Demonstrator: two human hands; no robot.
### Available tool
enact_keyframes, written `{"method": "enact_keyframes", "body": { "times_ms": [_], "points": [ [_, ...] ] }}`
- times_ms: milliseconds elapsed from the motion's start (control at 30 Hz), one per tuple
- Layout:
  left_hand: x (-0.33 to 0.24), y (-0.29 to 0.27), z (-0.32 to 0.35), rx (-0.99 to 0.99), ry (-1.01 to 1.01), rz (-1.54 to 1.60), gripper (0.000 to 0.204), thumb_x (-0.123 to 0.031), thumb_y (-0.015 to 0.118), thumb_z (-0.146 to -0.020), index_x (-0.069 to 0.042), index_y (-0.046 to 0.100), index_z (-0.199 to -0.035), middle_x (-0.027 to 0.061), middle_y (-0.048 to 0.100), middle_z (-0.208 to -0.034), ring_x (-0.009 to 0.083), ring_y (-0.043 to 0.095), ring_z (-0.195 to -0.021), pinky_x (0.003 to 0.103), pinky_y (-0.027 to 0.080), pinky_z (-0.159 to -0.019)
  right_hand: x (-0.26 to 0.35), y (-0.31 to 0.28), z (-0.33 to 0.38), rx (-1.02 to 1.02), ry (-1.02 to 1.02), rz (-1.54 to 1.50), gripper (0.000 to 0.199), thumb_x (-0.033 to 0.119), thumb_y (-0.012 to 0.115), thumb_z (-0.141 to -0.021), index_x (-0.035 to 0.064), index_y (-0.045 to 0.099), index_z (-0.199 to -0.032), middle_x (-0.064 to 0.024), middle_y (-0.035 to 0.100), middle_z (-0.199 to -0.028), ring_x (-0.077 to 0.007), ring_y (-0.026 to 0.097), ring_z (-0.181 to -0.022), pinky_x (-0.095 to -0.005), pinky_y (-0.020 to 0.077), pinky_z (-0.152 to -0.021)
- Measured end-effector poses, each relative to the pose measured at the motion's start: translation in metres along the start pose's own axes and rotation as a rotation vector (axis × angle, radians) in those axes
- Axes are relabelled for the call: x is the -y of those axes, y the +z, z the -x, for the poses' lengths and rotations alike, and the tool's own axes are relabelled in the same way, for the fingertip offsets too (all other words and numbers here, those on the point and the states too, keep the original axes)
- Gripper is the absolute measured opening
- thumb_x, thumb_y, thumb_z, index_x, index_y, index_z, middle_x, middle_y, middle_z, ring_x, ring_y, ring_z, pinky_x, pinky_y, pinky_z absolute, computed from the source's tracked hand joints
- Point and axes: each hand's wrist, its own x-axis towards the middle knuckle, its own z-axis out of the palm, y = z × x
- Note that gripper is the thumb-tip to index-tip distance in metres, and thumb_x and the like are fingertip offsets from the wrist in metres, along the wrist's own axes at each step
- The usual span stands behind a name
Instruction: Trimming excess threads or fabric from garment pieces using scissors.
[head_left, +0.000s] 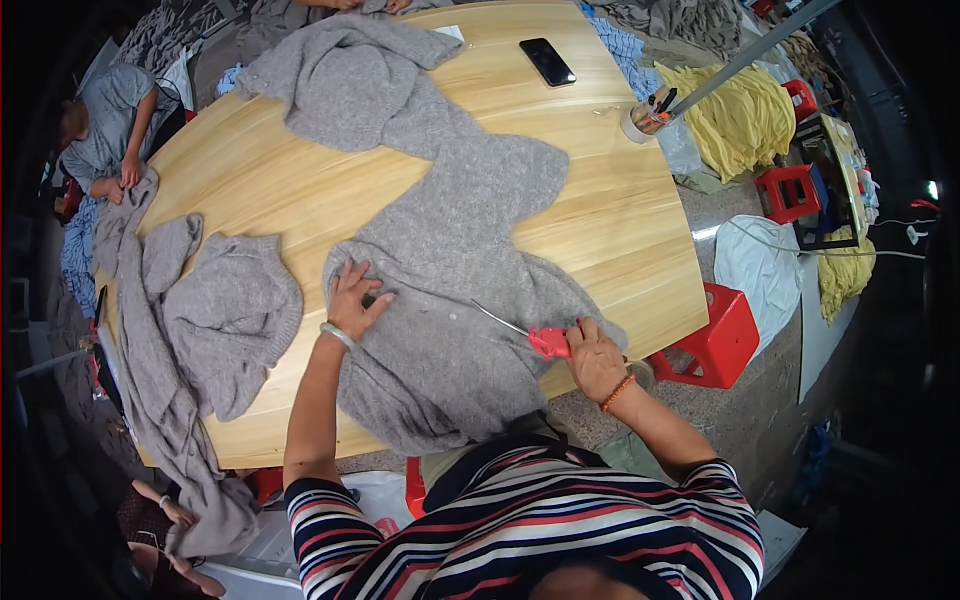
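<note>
A grey knitted garment (430, 330) lies spread over the near part of the wooden table and hangs toward my lap. My left hand (353, 298) rests on its left side, palm down, fingers and thumb apart. In my right hand (594, 358), at the garment's right side, is a tool with a pinkish-red handle and a thin metal shaft (545, 341). The shaft points up and left over the knit; whether its tip touches the fabric I cannot tell. Small pale specks show on the cloth between my hands.
More grey knitwear (235, 310) lies at the left and far side of the table (620, 270). A black phone (547, 62) and a pen cup (643, 122) sit at the far right. Red stools (715, 335) stand beside the table. Co-workers (115, 125) sit around it.
</note>
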Motion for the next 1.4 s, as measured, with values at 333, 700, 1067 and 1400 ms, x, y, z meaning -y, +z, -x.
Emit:
{"method": "enact_keyframes", "body": {
  "times_ms": [333,700,1067,1400],
  "points": [
    [-0.058,0.072,0.015,-0.180,-0.069,-0.362,0.072,-0.046,0.063,-0.088,-0.015,0.040,-0.149,0.0238,0.027,-0.155,0.0441,0.015,-0.146,0.062,0.008,-0.116,0.027,-0.023,-0.029,0.100,-0.039,-0.263,0.027,0.017,0.065,-0.086,0.0057,0.048,-0.104,-0.0181,0.062,-0.087,-0.0370,0.065,-0.078,-0.0452,0.0527,-0.070],
    [-0.055,0.053,-0.009,0.054,-0.145,-0.394,0.079,-0.058,0.063,-0.083,-0.033,0.033,-0.152,0.0162,0.011,-0.163,0.0424,-0.002,-0.149,0.065,-0.006,-0.115,0.070,-0.009,-0.085,0.264,-0.172,-0.266,0.030,0.020,0.061,-0.089,0.0026,0.046,-0.108,-0.0205,0.064,-0.067,-0.0410,0.065,-0.064,-0.0501,0.0513,-0.060],
    [-0.048,0.045,-0.029,0.081,-0.132,-0.413,0.080,-0.062,0.062,-0.082,-0.035,0.034,-0.151,0.0137,0.019,-0.161,0.0428,0.002,-0.149,0.069,-0.005,-0.112,0.103,-0.035,-0.136,0.236,-0.184,-0.302,0.027,0.024,0.059,-0.092,0.0006,0.051,-0.103,-0.0223,0.065,-0.070,-0.0411,0.066,-0.069,-0.0489,0.0519,-0.065],
    [-0.033,0.046,-0.050,0.016,-0.099,-0.345,0.081,-0.053,0.068,-0.079,-0.032,0.036,-0.151,0.0150,0.017,-0.161,0.0445,0.008,-0.148,0.072,0.014,-0.108,0.060,-0.048,-0.096,0.329,-0.165,-0.233,0.028,0.025,0.060,-0.091,-0.0009,0.053,-0.099,-0.0218,0.065,-0.069,-0.0410,0.066,-0.067,-0.0494,0.0522,-0.063]
  ]
}}
